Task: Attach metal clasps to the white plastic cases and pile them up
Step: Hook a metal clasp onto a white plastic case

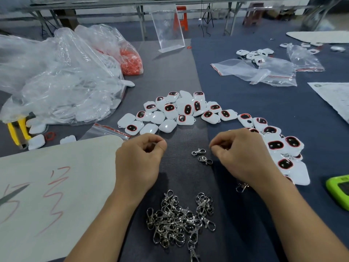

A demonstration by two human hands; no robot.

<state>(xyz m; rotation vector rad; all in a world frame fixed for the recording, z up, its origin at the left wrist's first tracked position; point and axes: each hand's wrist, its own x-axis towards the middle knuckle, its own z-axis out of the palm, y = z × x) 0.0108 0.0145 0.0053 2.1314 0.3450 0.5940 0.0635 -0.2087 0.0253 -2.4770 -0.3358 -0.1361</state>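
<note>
Seemingly between cases, next clasp due.
Left grip [139, 159] and right grip [243, 152] both curled, thumb to fingertip; contents impossible to tell. Two loose clasps [202, 156] between them; tangled heap [179, 222] by the near edge, beyond counting. Bare cases [170, 112] fanned beyond, some two dozen; clasped pile [283, 146] rightward. Next: pinching one clasp, hooking a case loop.

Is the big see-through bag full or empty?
Full: the big clear plastic bag bulges with white cases showing through it.
</note>
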